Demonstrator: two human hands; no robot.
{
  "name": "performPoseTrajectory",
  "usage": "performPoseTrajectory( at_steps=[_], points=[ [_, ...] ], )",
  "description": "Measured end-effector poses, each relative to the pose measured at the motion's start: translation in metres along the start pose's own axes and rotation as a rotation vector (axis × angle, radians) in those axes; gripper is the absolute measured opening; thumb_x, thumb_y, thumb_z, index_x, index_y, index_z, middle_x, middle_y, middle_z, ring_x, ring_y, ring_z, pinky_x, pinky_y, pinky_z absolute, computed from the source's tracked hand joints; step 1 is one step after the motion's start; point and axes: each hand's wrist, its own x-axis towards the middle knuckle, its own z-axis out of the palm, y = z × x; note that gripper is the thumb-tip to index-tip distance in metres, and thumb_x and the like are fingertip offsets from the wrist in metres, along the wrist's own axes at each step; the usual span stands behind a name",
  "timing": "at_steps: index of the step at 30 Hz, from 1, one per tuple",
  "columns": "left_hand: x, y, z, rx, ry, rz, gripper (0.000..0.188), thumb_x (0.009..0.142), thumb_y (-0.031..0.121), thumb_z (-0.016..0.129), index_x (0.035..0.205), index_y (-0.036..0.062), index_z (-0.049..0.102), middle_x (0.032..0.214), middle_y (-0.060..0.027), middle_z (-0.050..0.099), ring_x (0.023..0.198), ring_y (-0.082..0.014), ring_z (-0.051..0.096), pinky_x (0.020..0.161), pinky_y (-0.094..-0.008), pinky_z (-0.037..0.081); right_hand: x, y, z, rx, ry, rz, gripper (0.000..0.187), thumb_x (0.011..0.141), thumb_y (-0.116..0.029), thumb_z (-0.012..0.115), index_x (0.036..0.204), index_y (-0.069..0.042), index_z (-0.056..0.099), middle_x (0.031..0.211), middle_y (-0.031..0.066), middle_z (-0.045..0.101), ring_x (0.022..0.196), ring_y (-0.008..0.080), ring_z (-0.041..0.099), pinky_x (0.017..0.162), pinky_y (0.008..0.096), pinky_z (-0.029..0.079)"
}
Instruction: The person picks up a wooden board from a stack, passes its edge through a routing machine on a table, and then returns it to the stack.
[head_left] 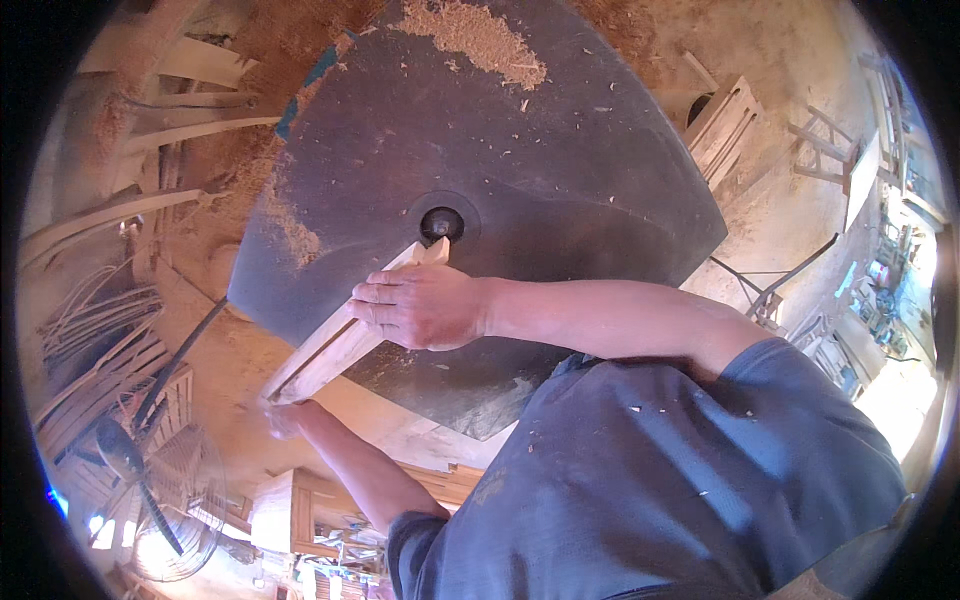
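Note:
A long pale piece of wood (338, 352) lies slantwise over the near left edge of a dark machine table (590, 150). A dark lengthwise line or gap runs along it. Its far end, with two pointed tips, reaches the round dark spindle (442, 226) set in the tabletop; whether they touch I cannot tell. My right hand (422, 306) is closed over the wood near that end, fingers wrapped across its top. Beyond the table edge, my left hand (286, 416) grips the near end; it is slightly blurred and its fingers are partly hidden.
Wood shavings (475, 40) lie heaped on the far part of the table, with sawdust along its left edge. Curved wooden parts (120, 215) are stacked at the left. A pedestal fan (175, 480) stands at the lower left. Slatted wooden pieces (725, 130) lean beyond the right edge.

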Motion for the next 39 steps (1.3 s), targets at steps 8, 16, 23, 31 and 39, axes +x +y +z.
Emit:
performPoseTrajectory(
  at_steps=[8, 16, 23, 31, 39],
  points=[
    [-0.192, 0.053, -0.124, -1.8, -0.011, 0.004, 0.07, 0.097, -0.001, 0.065, 0.156, -0.011, 0.029, 0.107, -0.0154, 0.067, 0.095, -0.0229, 0.067, 0.085, -0.0365, 0.056, -0.134, -0.042, -0.108, 0.186, -0.066, 0.455, 0.041, 0.078, -0.019, 0.083, 0.116, -0.004, 0.077, 0.138, 0.0122, 0.07, 0.135, 0.0294, 0.062, 0.115, 0.0436, 0.05],
    [-0.372, 0.137, -0.147, -1.182, -0.016, 0.665, 0.027, 0.106, 0.017, 0.058, 0.125, -0.0022, 0.057, 0.122, -0.0167, 0.057, 0.117, -0.0321, 0.045, 0.105, -0.0456, 0.036, -0.298, -0.07, -0.218, -0.211, -0.155, 0.835, 0.079, 0.066, -0.015, 0.087, 0.139, 0.0, 0.061, 0.129, 0.0196, 0.066, 0.12, 0.0402, 0.061, 0.109, 0.0503, 0.047],
    [-0.404, 0.178, -0.153, -1.247, 0.046, 0.609, 0.021, 0.104, 0.005, 0.048, 0.122, -0.0005, 0.058, 0.117, -0.0154, 0.056, 0.112, -0.0309, 0.045, 0.1, -0.045, 0.037, -0.347, -0.076, -0.2, -0.264, 0.056, 0.835, 0.07, 0.062, -0.006, 0.079, 0.129, 0.0, 0.062, 0.118, 0.0205, 0.063, 0.106, 0.0439, 0.062, 0.094, 0.0533, 0.052],
    [-0.407, 0.198, -0.167, -1.228, 0.041, 0.704, 0.027, 0.105, 0.009, 0.043, 0.127, -0.0032, 0.052, 0.119, -0.0216, 0.051, 0.109, -0.0294, 0.044, 0.1, -0.0444, 0.037, -0.347, -0.087, -0.193, -0.267, 0.102, 0.93, 0.066, 0.061, -0.006, 0.078, 0.124, -0.001, 0.062, 0.114, 0.0188, 0.062, 0.105, 0.0424, 0.061, 0.091, 0.0518, 0.051],
    [-0.404, 0.209, -0.172, -1.246, -0.002, 0.728, 0.032, 0.108, 0.013, 0.041, 0.133, -0.0056, 0.047, 0.122, -0.0193, 0.049, 0.113, -0.0297, 0.046, 0.102, -0.0451, 0.039, -0.336, -0.08, -0.182, -0.31, 0.123, 0.948, 0.065, 0.061, -0.005, 0.078, 0.123, -0.002, 0.06, 0.112, 0.019, 0.063, 0.102, 0.0404, 0.062, 0.089, 0.0512, 0.049]
  ],
)
